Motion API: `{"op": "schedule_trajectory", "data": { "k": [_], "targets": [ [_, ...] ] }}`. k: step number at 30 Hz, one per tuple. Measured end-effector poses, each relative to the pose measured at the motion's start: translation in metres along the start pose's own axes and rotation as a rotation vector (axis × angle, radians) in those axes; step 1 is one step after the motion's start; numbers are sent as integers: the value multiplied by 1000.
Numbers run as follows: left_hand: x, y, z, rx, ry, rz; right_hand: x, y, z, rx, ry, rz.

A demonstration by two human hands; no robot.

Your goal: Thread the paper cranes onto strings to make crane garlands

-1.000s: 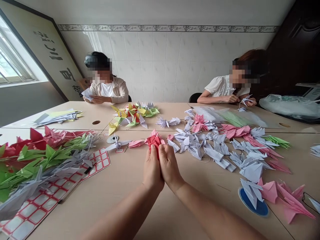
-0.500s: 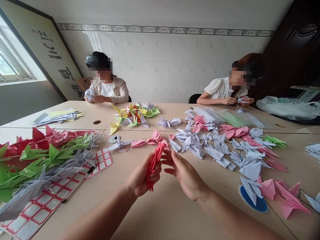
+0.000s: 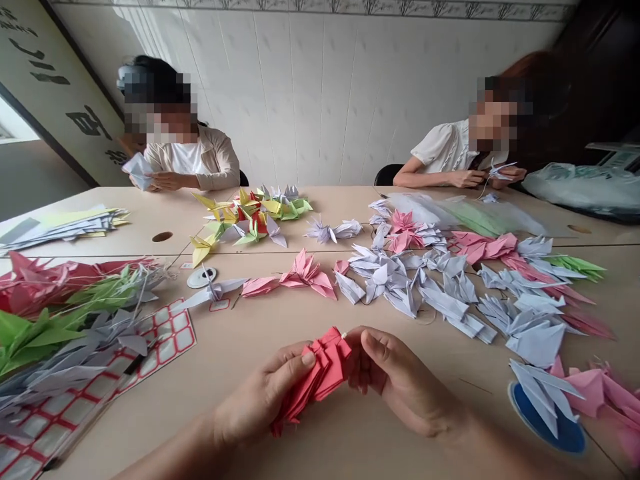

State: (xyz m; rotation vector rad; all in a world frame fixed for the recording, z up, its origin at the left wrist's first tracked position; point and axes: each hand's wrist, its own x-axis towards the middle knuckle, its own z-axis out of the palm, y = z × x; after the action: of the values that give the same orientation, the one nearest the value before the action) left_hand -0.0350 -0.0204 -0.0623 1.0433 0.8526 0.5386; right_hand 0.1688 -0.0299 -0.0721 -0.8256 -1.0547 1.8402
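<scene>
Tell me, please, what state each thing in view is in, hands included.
Left hand: closed on the red paper bundle
Right hand: half-open, fingers curled, beside the bundle
Red paper bundle: folded, pieces stacked together, tilted
Pink folded paper near the middle: points spread
Red-gridded sheet: flat, partly covered
Blue disc: flat, partly covered
Paper sheets: loosely stacked, edges uneven
Plastic bag: crumpled

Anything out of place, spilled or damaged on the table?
Nothing looks spilled or torn. One oddity: a white folded paper lies across the blue disc at right, partly covering it. The red paper bundle in the left hand shows no visible damage.
</scene>
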Motion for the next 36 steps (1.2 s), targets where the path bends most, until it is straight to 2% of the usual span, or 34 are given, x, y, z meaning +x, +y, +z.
{"op": "schedule_trajectory", "data": {
  "k": [8, 15, 19, 22, 29, 32, 36],
  "targets": [
    [-6, -2, 6, 63, -72, 41, -9, -2, 8, 102, 33, 65],
    [-11, 1, 15, -41, -19, 83, -10, 2, 11, 108, 75, 92],
    [-10, 0, 17, 87, 73, 99, -14, 0, 13, 58, 111, 1],
    [-8, -3, 16, 182, 122, 128, -16, -1, 14, -1, 90, -38],
    [-9, -1, 15, 202, 60, 127, -13, 0, 12, 52, 73, 73],
    [-8, -3, 16, 284, 71, 179, -14, 1, 12, -7, 60, 46],
    [-8, -6, 19, 376, 62, 232, -14, 2, 14, -83, 108, 54]
  ]
}}
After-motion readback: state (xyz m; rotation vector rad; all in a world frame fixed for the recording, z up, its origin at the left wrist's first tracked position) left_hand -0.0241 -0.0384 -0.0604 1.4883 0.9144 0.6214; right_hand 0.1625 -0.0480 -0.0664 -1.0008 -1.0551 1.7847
